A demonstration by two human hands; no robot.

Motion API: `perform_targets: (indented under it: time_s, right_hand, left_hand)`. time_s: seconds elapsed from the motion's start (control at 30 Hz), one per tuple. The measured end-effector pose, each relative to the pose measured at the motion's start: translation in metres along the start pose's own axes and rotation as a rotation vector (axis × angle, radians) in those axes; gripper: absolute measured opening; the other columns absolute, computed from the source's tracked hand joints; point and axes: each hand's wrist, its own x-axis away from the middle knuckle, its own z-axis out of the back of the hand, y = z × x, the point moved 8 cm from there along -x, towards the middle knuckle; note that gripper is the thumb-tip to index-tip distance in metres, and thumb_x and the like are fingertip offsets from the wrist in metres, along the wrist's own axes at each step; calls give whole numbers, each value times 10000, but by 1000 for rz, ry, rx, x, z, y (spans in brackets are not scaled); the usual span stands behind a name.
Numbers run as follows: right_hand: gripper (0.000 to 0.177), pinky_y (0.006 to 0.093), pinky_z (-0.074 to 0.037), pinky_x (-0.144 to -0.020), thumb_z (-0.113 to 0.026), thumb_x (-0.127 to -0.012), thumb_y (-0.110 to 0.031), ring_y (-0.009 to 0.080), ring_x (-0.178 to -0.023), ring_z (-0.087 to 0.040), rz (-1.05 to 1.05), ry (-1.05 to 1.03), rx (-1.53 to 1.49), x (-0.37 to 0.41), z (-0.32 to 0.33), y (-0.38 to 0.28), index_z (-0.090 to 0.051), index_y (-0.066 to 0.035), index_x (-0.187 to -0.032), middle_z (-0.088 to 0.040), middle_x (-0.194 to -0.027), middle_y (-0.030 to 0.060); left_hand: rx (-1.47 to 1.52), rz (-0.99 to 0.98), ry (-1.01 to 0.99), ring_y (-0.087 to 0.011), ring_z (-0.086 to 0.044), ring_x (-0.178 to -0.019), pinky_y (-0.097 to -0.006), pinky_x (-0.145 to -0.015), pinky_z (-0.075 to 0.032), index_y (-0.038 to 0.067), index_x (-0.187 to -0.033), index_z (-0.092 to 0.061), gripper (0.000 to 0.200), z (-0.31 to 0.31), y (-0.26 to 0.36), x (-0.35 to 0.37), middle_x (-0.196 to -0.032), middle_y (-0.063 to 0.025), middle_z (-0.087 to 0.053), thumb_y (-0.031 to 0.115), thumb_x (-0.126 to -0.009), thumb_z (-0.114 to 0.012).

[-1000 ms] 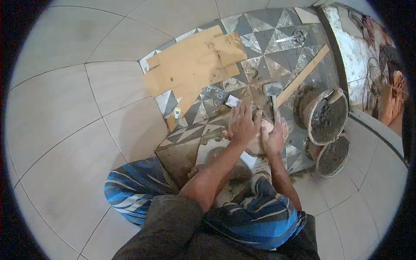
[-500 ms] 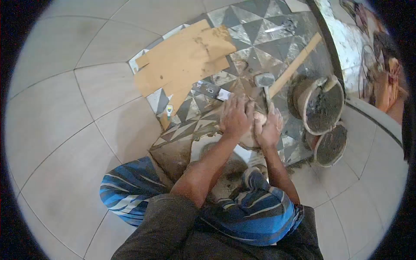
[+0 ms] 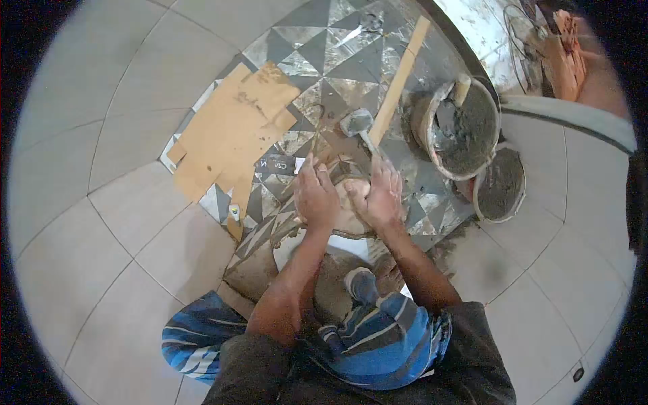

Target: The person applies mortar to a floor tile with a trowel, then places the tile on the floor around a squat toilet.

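My left hand lies palm down with its fingers stretched forward, on the left side of a pale, mud-smeared piece on the floor. On that piece's right side rests my right hand, fingers extended and thumb pointing inward. Both hands are coated with grey-white dust. A mallet with a grey block head lies just ahead; its handle runs back to my right fingertips. Nearer my legs, a white piece with a ragged brown edge shows beneath my forearms.
Two buckets of grey mortar stand at the right, a trowel-like tool in the larger. A wooden batten lies ahead. Cardboard covers patterned tiles at the left, with a small bottle by its lower edge.
The view has turned, so the floor things sit farther left in the picture. My hands are slightly wider apart, both still on the pale piece.
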Motion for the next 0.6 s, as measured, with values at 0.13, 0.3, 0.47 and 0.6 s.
perform_targets:
  time_s: [0.13,0.3,0.47,0.6]
  right_hand:
    - [906,585,-274,-1222,-674,-921,-545,480,-1445,-406,-50,36,-3,5,4,6,-391,30,-1562,-476,-1518,302]
    - [628,498,-335,-1210,-555,-1053,-424,442,-1425,-460,-332,120,-574,32,29,67,-488,-19,-1528,-512,-1502,287]
    - [564,464,-371,-1193,-515,-1080,-423,399,-1376,-544,-637,247,-621,161,49,199,-572,-9,-1459,-603,-1432,271]
    - [633,484,-374,-1191,-572,-1044,-470,418,-1382,-527,-795,191,-353,256,75,216,-548,4,-1463,-591,-1429,273]
  left_hand:
    - [-8,-70,18,-404,-639,-1173,-497,-1004,-493,19,-1404,-581,408,0,4,7,-1248,-205,-696,237,-1062,-540]
    - [2,-40,-16,-391,-644,-1178,-481,-1008,-497,14,-1364,-627,390,-1,10,9,-1267,-196,-701,235,-1046,-572]
    - [-123,-78,-236,-407,-595,-1267,-509,-1067,-460,5,-1422,-583,498,-15,16,22,-1384,-220,-638,266,-1000,-624]
    - [-425,-590,-181,-411,-490,-1399,-551,-1154,-371,15,-1529,-456,745,-23,27,40,-1528,-203,-521,376,-928,-706]
